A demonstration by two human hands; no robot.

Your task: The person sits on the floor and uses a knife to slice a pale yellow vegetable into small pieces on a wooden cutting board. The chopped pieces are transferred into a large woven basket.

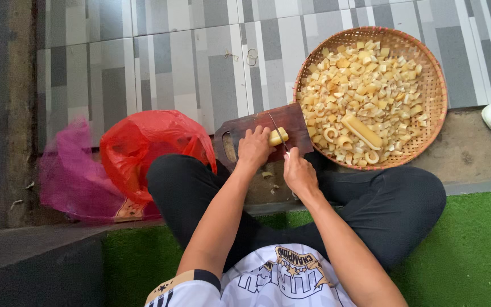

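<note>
Head view: a seated person's left hand (254, 146) pinned a pale yellow chunk (278, 136) on a dark wooden chopping board (291, 122) to steady it, while the right hand (299, 171) gripped a thin-bladed knife (276, 128) across it. A round woven basket (436, 79) of cut pieces lay just right, within reach.

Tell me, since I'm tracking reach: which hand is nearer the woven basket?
Right. The right hand holds the knife just beside the basket; the left hand presses the yellow piece farther away.
</note>
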